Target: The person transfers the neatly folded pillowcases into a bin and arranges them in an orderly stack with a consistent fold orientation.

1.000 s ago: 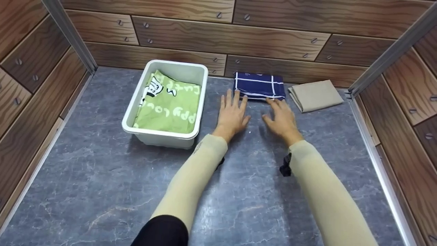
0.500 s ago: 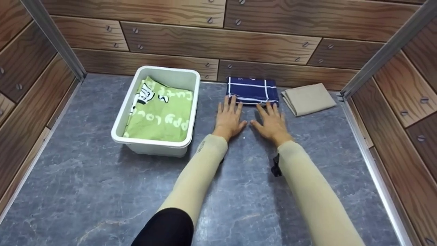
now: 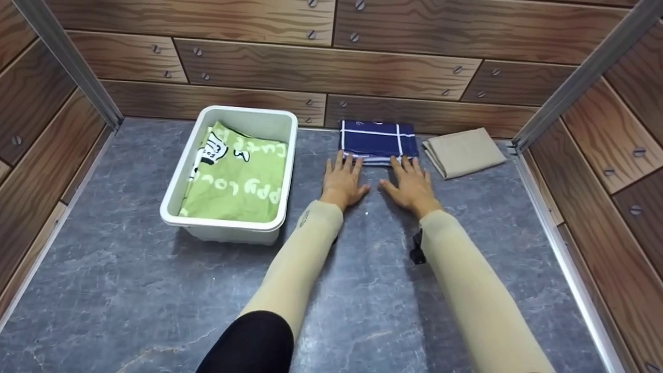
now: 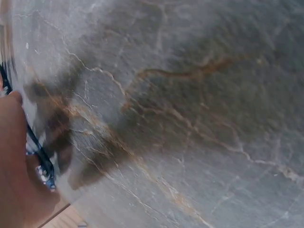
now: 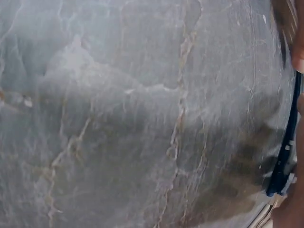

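Note:
A folded navy cloth with white lines [image 3: 374,141] lies flat on the floor against the back wall. My left hand [image 3: 343,181], fingers extended, has its fingertips at the cloth's near left edge. At the near right edge are the fingertips of my right hand [image 3: 411,186], its fingers spread straight too. Both thumbs point inward with a gap between them. In the left wrist view a bit of the navy cloth [image 4: 42,159] shows past the hand at the left border. The right wrist view shows the cloth's edge [image 5: 285,156] at its right border.
Left of the hands stands a white plastic bin [image 3: 222,224] with a folded green printed cloth [image 3: 238,181] inside. A folded beige cloth [image 3: 464,153] lies to the right of the navy one. Wood-patterned walls [image 3: 259,62] enclose the grey marbled floor [image 3: 129,290] on three sides.
The head view has shifted, so the scene sits lower and further left. My right hand has come closer to the left one, its fingertips staying along the cloth's near edge.

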`<state>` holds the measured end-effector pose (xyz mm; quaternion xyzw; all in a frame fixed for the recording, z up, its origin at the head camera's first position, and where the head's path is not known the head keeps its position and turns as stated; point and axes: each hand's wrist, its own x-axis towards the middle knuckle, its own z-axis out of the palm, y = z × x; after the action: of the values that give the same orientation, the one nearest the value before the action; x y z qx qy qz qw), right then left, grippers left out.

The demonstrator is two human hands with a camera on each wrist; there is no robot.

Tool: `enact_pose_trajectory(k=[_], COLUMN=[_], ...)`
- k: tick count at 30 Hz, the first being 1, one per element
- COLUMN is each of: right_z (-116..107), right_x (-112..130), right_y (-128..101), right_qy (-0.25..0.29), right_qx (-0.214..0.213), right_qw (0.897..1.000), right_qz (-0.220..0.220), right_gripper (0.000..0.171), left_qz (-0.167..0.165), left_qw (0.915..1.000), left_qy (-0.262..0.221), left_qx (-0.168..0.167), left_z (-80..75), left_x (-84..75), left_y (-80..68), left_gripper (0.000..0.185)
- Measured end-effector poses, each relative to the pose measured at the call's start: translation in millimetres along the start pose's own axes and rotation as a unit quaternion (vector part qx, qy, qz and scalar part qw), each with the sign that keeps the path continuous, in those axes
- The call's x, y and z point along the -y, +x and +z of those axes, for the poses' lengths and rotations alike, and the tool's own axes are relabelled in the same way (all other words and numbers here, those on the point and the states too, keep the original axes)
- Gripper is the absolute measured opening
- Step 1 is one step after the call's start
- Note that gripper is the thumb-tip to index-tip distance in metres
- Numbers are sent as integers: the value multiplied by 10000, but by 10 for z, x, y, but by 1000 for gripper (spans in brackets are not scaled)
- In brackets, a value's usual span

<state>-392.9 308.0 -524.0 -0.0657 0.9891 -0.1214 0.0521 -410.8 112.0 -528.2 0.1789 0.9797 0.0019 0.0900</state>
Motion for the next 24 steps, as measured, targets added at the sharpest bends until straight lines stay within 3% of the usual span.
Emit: enact_pose_trajectory(k=[7, 15, 24], right_z=[5, 47, 137], right_x=[7, -27, -82], right_y=[-69, -185, -405], right_qy=[36, 51, 208], right_qx=[141, 216, 82], right_qw=[9999, 9997, 9994], right_qz=[13, -34, -258], right_gripper=[72, 70, 69], left_qz=[95, 247, 793], left_qw=[9997, 9994, 9961], left_qy=[-212, -235, -56], left_qx=[-79, -69, -390], left_z=[-40, -21, 85], left_x=[10, -47, -130], left_y=[-93, -305, -719], left_gripper=[81, 88, 88])
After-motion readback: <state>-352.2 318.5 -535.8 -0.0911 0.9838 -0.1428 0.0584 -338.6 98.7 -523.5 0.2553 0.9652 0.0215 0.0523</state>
